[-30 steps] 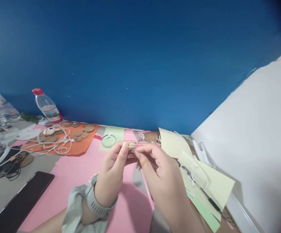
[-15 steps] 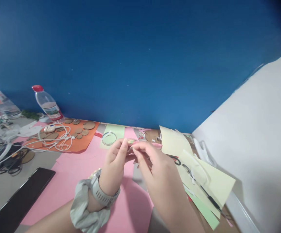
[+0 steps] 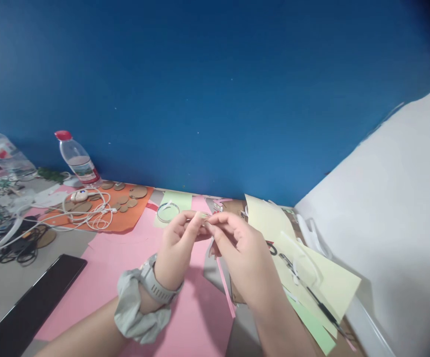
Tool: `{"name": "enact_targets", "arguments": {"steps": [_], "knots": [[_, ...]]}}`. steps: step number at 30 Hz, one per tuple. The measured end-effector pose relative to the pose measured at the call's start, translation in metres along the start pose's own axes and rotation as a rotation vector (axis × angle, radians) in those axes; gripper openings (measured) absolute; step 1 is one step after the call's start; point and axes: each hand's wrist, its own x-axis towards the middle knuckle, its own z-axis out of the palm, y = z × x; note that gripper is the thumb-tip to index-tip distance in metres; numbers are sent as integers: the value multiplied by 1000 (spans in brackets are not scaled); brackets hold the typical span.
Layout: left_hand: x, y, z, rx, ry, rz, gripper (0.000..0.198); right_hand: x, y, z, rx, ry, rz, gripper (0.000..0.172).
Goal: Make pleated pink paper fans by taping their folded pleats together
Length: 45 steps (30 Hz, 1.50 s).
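Note:
My left hand (image 3: pixel 175 250), with a grey watch and a pale green scrunchie at the wrist, pinches with thumb and fingers closed. Its fingertips meet those of my right hand (image 3: pixel 251 265), also closed in a pinch. A narrow pink paper strip (image 3: pixel 225 286) hangs from between the hands, down and to the right over the large pink paper (image 3: pixel 126 258). Most of what lies at the fingertips is hidden by the fingers.
To the left are a red-capped bottle (image 3: pixel 79 161), white earphones (image 3: pixel 99 213) on orange paper (image 3: pixel 136 218) with cardboard discs, and a black slab (image 3: pixel 32 307). On the right, cream paper (image 3: pixel 334 272) bears a black pen (image 3: pixel 322 307). A blue wall (image 3: pixel 215 99) stands behind.
The pink paper strip pointed right behind my right hand's fingers; now it hangs down below them. Both hands stay together, and the view has shifted slightly.

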Motion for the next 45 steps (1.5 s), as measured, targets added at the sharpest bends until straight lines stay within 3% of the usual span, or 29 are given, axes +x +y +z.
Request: {"name": "enact_targets", "arguments": {"steps": [9, 19, 45], "knots": [[3, 2, 0, -20, 13, -18, 19, -7, -4, 1, -91, 12, -61, 17], [-1, 8, 3, -138, -99, -112, 24, 0, 1, 2, 3, 38, -60, 15], [-2, -1, 6, -258, 21, -200, 14, 6, 9, 13, -95, 94, -71, 17]]}}
